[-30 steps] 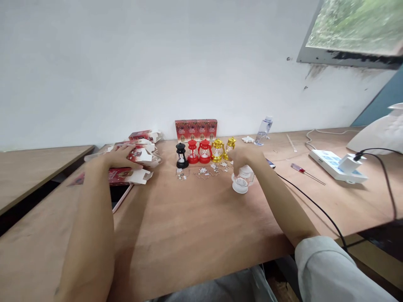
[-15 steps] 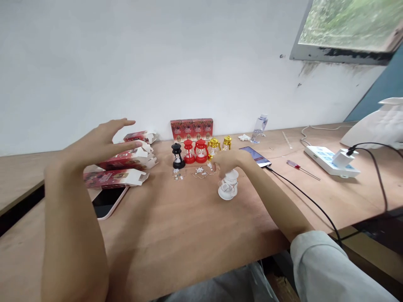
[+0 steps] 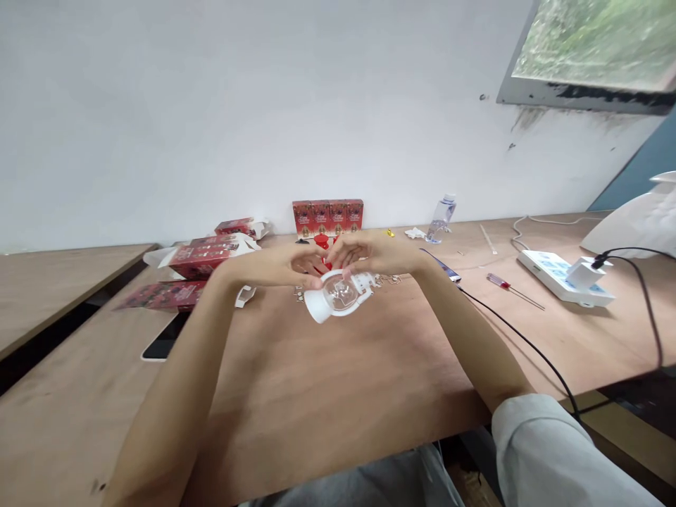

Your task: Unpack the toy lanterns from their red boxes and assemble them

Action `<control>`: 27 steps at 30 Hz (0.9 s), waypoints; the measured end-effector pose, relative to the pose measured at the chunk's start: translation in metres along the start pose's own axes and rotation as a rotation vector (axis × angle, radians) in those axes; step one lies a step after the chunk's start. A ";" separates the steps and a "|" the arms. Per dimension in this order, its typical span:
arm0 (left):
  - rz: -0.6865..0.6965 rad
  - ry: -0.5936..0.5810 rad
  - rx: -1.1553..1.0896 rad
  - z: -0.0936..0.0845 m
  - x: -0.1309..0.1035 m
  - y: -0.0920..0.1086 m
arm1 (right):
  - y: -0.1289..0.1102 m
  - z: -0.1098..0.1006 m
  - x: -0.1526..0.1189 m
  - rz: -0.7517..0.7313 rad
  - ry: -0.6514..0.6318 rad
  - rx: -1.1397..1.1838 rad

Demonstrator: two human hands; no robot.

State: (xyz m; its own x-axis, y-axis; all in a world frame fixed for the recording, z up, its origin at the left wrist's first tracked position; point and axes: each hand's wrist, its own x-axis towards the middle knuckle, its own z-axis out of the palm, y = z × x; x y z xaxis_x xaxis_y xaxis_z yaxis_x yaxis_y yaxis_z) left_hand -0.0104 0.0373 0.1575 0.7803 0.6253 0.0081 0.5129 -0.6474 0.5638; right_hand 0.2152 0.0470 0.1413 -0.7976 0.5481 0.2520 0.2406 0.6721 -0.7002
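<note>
A white lantern with a clear middle (image 3: 341,293) is tilted on its side above the table, its base toward the left. My left hand (image 3: 290,266) has its thumb at the base end, fingers curled behind. My right hand (image 3: 372,255) grips the lantern from above, near its top end. Behind my hands, red lanterns (image 3: 321,241) are mostly hidden, and only bits of a black one and a gold one show. Small flat pieces (image 3: 389,279) lie just beyond my right hand.
Four red boxes (image 3: 320,217) line the wall; opened red boxes (image 3: 205,255) lie left beside a phone (image 3: 165,341). Rightward are a bottle (image 3: 441,218), a second phone (image 3: 443,267), a screwdriver (image 3: 512,290), a power strip (image 3: 564,277) and black cables.
My right hand has lifted the white lantern off the table and tipped it sideways. My left hand has moved right from above the opened boxes to the lantern's base.
</note>
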 end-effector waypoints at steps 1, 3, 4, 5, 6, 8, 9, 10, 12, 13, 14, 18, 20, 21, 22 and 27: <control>0.029 -0.048 -0.020 0.005 0.006 0.000 | -0.002 0.001 0.000 -0.033 0.046 0.015; 0.035 -0.095 -0.010 0.014 0.016 -0.001 | -0.004 0.002 0.000 -0.062 0.085 0.011; 0.017 -0.094 0.007 0.017 0.019 -0.002 | -0.005 0.002 0.000 -0.063 0.095 -0.016; -0.008 -0.075 0.021 0.020 0.022 -0.004 | -0.005 0.003 0.000 -0.066 0.121 -0.070; -0.034 -0.036 0.030 0.021 0.024 -0.007 | -0.005 0.003 0.000 -0.077 0.170 -0.150; -0.064 0.089 0.030 0.022 0.027 -0.013 | -0.006 0.005 0.001 -0.124 0.314 -0.351; -0.071 0.171 0.025 0.021 0.027 -0.017 | -0.006 0.006 0.002 -0.148 0.388 -0.450; -0.077 0.254 0.023 0.021 0.028 -0.019 | -0.007 0.008 0.003 -0.163 0.445 -0.539; -0.083 0.415 0.037 0.019 0.029 -0.024 | -0.009 0.013 0.005 -0.152 0.489 -0.671; -0.081 0.487 0.053 0.019 0.030 -0.025 | -0.011 0.016 0.006 -0.131 0.487 -0.716; -0.074 0.541 0.075 0.019 0.031 -0.026 | -0.012 0.019 0.007 -0.104 0.477 -0.749; -0.071 0.646 0.141 0.021 0.034 -0.029 | -0.020 0.029 0.008 0.006 0.409 -0.745; -0.070 0.676 0.147 0.022 0.035 -0.031 | -0.022 0.031 0.007 0.037 0.384 -0.710; -0.061 0.675 0.142 0.021 0.035 -0.032 | -0.022 0.031 0.007 0.048 0.372 -0.697; -0.049 0.661 0.136 0.021 0.035 -0.033 | -0.022 0.031 0.007 0.057 0.362 -0.685; -0.038 0.619 0.146 0.016 0.031 -0.036 | -0.016 0.028 0.006 0.041 0.347 -0.582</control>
State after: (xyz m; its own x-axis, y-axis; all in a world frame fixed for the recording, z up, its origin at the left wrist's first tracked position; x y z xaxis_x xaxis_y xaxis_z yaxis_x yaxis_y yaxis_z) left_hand 0.0014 0.0731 0.1239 0.4321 0.7566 0.4907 0.6136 -0.6454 0.4548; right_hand 0.1911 0.0264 0.1354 -0.5810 0.6415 0.5008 0.6028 0.7527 -0.2648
